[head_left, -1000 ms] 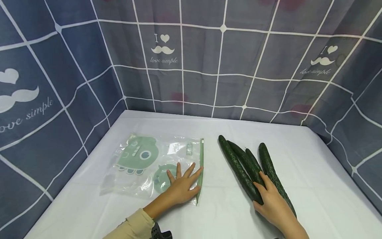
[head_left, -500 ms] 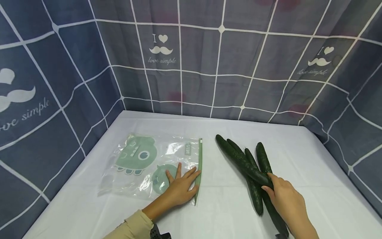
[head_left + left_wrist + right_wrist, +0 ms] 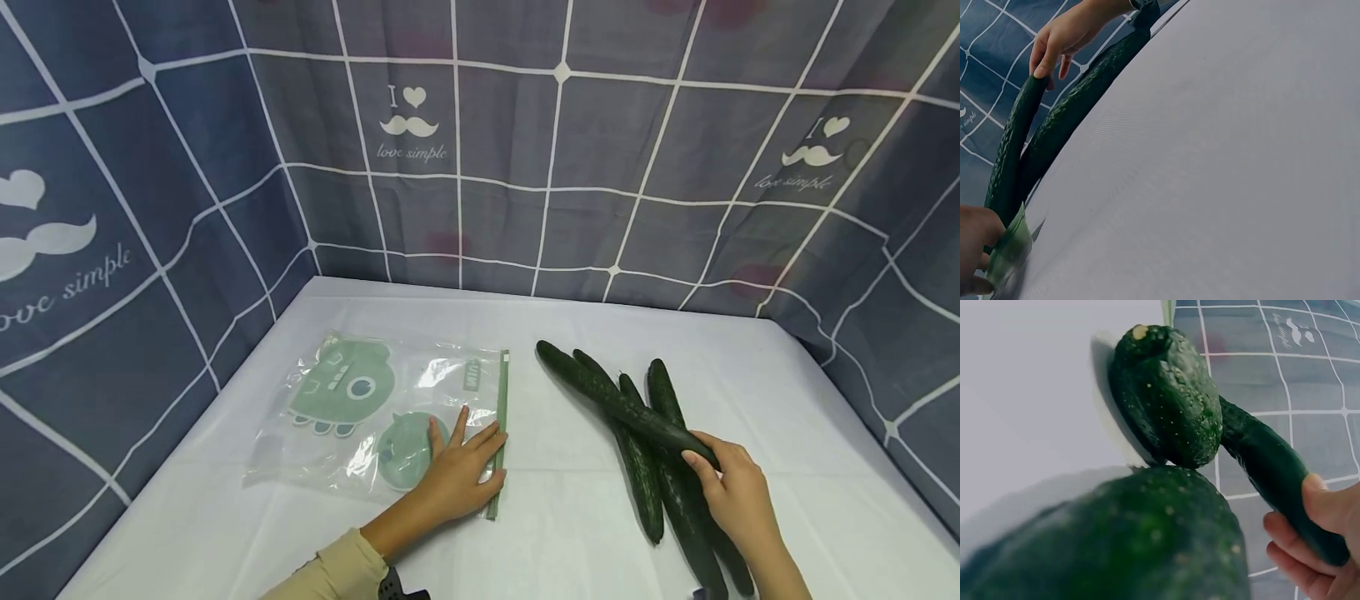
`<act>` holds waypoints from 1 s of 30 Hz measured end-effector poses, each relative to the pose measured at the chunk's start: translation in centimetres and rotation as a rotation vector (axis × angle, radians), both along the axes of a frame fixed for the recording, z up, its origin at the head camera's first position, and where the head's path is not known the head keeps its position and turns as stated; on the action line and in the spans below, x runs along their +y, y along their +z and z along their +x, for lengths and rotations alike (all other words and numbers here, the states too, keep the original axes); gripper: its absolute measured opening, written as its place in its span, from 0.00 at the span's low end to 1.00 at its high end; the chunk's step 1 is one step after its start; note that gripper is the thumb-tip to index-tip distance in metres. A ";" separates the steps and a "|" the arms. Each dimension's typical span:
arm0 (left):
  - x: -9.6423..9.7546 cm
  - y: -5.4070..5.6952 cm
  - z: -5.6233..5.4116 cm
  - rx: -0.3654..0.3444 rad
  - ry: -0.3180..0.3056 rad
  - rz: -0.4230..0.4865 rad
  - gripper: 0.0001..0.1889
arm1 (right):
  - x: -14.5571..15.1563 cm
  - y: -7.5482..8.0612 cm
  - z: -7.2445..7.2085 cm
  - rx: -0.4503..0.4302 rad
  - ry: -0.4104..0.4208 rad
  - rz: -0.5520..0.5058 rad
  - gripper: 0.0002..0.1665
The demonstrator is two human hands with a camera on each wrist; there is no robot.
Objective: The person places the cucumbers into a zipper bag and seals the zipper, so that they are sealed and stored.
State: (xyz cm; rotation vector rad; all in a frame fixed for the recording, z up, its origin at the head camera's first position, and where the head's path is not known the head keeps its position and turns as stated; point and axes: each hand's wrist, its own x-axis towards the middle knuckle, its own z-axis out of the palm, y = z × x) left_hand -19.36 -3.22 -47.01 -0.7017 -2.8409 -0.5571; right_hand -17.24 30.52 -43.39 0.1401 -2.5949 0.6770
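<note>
In the head view, my left hand rests with spread fingers on a clear plastic zip bag. The bag lies flat, with green cartoon prints and a green zip strip along its right edge. My right hand grips the near end of a dark green cucumber, thumb on one side and fingers on the other. That cucumber slants across the other cucumbers, its far end pointing left toward the bag. The right wrist view shows the gripped cucumber behind the blunt ends of two others.
A white cloth covers the table. Grey-blue checked curtains stand around its back and sides. A black wrist strap shows below the left sleeve.
My right hand has gripped one cucumber and drawn its near end right and up, so it now slants across the others. My left hand stays on the bag.
</note>
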 end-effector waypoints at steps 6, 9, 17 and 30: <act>0.1 -0.2 0.0 0.072 -0.013 0.006 0.21 | 1.0 0.2 0.0 -0.071 -0.138 -0.186 0.20; 0.2 -0.2 -0.1 0.100 -0.010 0.014 0.21 | 2.2 -0.7 -0.4 -0.130 -0.195 -0.325 0.22; 0.2 -0.4 -0.2 0.207 0.011 -0.021 0.19 | 5.5 -4.4 -2.1 -0.088 -0.089 -0.733 0.23; 0.3 -0.4 -0.6 0.326 0.062 0.018 0.18 | 3.1 -1.5 -0.7 0.093 0.445 -1.182 0.16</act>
